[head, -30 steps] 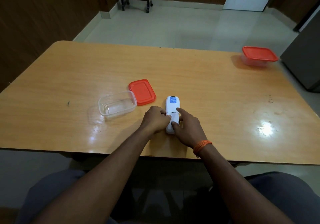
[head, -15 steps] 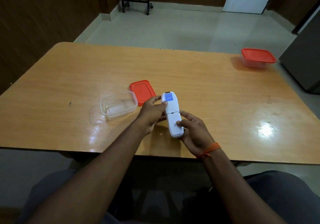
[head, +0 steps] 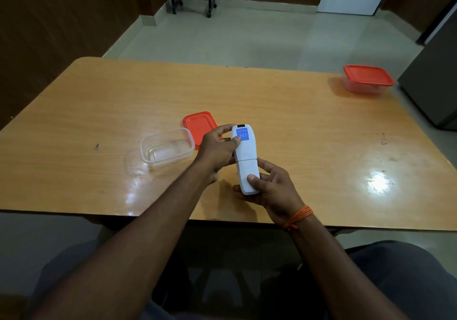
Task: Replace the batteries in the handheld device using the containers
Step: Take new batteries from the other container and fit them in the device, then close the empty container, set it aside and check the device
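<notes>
Judging by the closed-looking battery cover and the seemingly empty clear container (head: 167,147), the job has barely begun: opening the cover, swapping cells and closing up all remain. The handheld device (head: 244,156) is held back-up just right of that container, above the table (head: 296,121). The left hand (head: 217,150) pinches its upper half between thumb and fingers. The right hand (head: 274,191) cradles the lower end, fingers curled beneath and thumb pressed on the cover. A lidded container (head: 367,79) sits well apart, far right of the clear one.
</notes>
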